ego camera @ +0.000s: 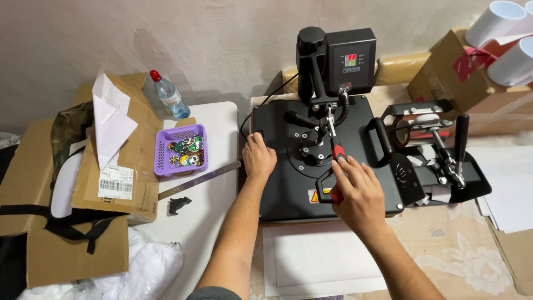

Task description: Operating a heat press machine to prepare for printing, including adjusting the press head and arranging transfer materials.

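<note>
A black flat heat press [355, 119] sits in the middle of the table, its top plate closed down, with a control box showing a lit display at the back. My left hand [259, 157] rests on the left edge of the top plate. My right hand [355, 191] grips the press's black loop handle [327, 183] with red sleeves near the front of the plate. Sheets of white paper [322, 258] lie on the table just below the press.
A black mug press [430, 147] stands to the right. White mugs [502, 39] lie on a cardboard box at top right. On the left are a purple basket of round badges [183, 149], a metal ruler [200, 179], a water bottle [168, 95] and cardboard boxes [66, 183].
</note>
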